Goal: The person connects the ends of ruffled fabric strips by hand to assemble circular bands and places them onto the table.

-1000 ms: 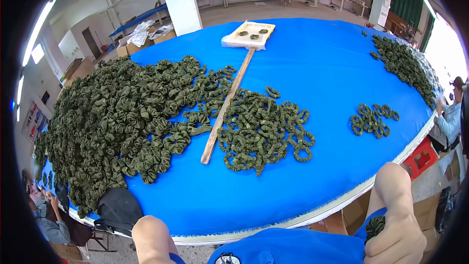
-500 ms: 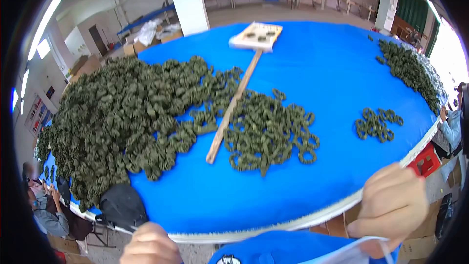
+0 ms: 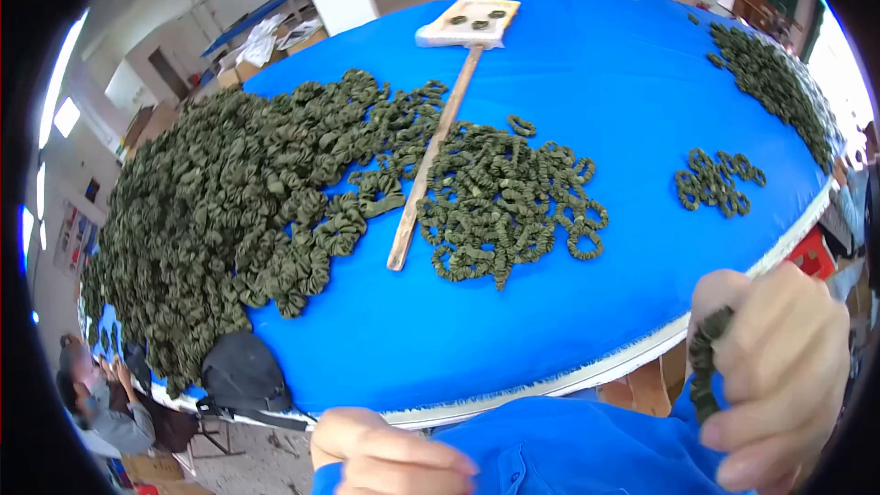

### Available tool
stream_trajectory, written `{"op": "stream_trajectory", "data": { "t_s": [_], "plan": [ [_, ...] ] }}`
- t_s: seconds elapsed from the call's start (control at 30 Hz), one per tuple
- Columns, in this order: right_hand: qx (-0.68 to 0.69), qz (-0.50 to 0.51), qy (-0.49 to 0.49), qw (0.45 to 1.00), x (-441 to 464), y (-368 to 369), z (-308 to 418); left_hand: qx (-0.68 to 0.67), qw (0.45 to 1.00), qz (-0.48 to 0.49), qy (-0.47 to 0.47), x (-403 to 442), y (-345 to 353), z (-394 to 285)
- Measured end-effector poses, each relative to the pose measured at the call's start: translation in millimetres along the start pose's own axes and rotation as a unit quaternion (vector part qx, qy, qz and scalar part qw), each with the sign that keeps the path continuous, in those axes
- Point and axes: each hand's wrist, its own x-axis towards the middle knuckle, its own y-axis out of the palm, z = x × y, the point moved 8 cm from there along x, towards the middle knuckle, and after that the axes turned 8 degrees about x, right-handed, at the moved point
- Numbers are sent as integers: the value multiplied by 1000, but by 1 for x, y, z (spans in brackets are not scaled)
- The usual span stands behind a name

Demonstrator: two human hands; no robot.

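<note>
A dark green scrunchie (image 3: 704, 362) is pinched in my right hand (image 3: 784, 362), in front of my chest at the lower right. At the bottom middle, my left hand (image 3: 394, 458) is closed, its fingers curled and slightly smeared; whatever they might hold is hidden. Beyond my hands, a loose heap of stretched-out green scrunchies (image 3: 504, 197) lies on the blue table cover (image 3: 568, 321). A far larger pile of bunched green scrunchies (image 3: 211, 211) covers the left side. A few more scrunchies (image 3: 718, 181) lie grouped at the right.
A wooden stick (image 3: 431, 165) lies between the two piles, its far end at a pale shallow tray (image 3: 445, 29) with 3 scrunchies. A black bag (image 3: 243, 371) rests at the near left edge. People sit at far left and far right. Another scrunchie pile (image 3: 770, 82) lies far right.
My view has tilted downward, so the table sits higher in the picture. My left hand has moved right, nearer my body. The scrunchie in my right hand now shows.
</note>
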Motion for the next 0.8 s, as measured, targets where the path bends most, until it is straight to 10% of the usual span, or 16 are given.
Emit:
{"op": "stream_trajectory", "data": {
  "t_s": [0.8],
  "plan": [
    [109, 25, -55, 992, -3, 25, -15, -82, 994, 65, 6, -12, 33, 19]
  ]
}}
